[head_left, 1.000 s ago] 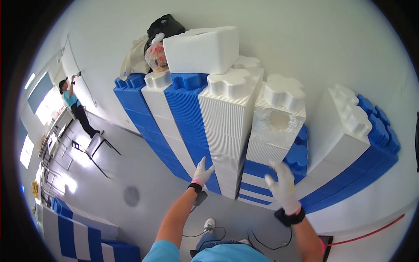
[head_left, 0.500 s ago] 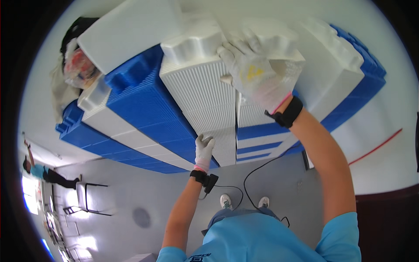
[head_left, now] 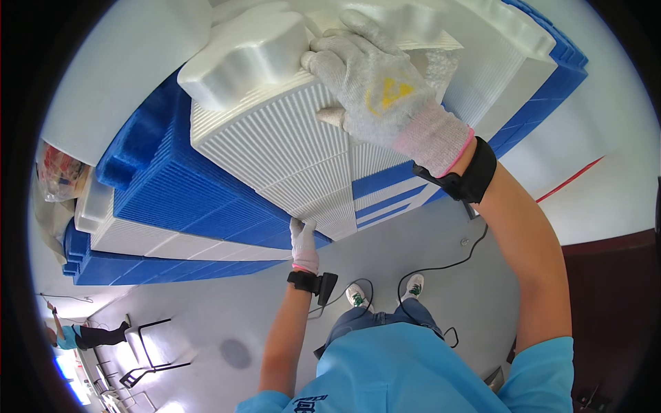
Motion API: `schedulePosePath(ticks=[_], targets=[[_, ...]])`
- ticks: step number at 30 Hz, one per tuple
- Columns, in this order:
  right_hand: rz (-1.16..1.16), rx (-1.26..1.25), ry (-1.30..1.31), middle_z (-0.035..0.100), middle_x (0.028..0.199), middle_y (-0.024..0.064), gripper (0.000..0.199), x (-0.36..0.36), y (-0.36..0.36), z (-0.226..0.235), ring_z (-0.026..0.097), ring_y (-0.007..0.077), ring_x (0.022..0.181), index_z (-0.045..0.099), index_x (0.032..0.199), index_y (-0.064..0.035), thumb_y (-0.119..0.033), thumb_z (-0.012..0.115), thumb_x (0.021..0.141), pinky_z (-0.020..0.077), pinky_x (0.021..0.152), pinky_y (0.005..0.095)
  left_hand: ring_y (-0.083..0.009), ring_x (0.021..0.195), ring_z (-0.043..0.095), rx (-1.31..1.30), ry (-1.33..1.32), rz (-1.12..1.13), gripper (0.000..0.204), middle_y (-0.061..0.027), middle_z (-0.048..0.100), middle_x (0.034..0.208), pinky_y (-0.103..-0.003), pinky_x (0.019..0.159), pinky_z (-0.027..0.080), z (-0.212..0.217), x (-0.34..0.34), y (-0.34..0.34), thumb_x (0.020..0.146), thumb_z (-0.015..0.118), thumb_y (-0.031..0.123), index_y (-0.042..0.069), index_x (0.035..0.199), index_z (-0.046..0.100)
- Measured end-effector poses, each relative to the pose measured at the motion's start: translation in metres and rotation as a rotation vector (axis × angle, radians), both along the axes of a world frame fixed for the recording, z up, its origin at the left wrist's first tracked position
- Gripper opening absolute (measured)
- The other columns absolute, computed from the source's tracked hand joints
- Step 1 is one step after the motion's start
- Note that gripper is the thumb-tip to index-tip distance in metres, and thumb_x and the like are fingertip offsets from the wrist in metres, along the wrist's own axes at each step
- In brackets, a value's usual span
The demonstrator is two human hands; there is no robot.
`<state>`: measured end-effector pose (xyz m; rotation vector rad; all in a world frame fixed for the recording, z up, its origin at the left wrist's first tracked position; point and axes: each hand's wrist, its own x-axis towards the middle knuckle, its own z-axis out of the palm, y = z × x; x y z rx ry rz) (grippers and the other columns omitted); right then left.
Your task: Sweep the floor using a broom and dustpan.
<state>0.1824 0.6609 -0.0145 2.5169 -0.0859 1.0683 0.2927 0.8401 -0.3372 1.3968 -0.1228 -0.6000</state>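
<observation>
The person now stands right up against the wall of big blocks, much closer than a second ago, when both gloved hands were low on its face. The right hand (head_left: pixel 385 93) has climbed to the top since then and lies spread over the white block (head_left: pixel 275 131) at the top of the stack, fingers (head_left: pixel 337 41) curled over its knobbed upper edge, thumb pressed on the ribbed side. It grasps that block rather than merely resting on it. The left hand (head_left: pixel 303 242) has stayed low, flat and unclenched against the ribbed face where the white column meets the blue blocks (head_left: pixel 179 199), bracing and gripping nothing. The white block sits on top of the wall, touching its neighbours, not yet lifted clear. Judging by the reach, the work has moved from steadying the wall to taking hold of its top piece. A cable (head_left: pixel 441 265) trails on the grey floor (head_left: pixel 227 310) by the person's shoes. Another person (head_left: pixel 72 337) works far off, beside a chair (head_left: pixel 148 344).
</observation>
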Motion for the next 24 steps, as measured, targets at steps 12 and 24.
schedulePosePath(ticks=[12, 24], targets=[[0.057, 0.116, -0.25, 0.056, 0.109, 0.0091, 0.067, 0.006, 0.015, -0.017, 0.05, 0.0272, 0.111, 0.052, 0.109, -0.0068, -0.033, 0.082, 0.054, 0.0352, 0.102, 0.0385, -0.0116, 0.093, 0.047, 0.287, -0.243, -0.386, 0.041, -0.0021, 0.054, 0.103, -0.024, 0.083, 0.037, -0.006, 0.031, 0.014, 0.083, 0.057, 0.014, -0.001, 0.12, 0.05], [0.199, 0.224, -0.41, 0.051, 0.119, 0.007, 0.074, 0.01, 0.036, -0.016, 0.046, 0.0297, 0.115, 0.052, 0.114, -0.0123, -0.027, 0.083, 0.049, 0.035, 0.1, 0.0447, -0.018, 0.109, 0.047, 0.133, 0.006, 0.134, 0.053, -0.011, 0.05, 0.125, -0.028, 0.094, 0.036, -0.004, 0.056, 0.116, 0.085, 0.055, 0.012, 0.001, 0.134, 0.039]])
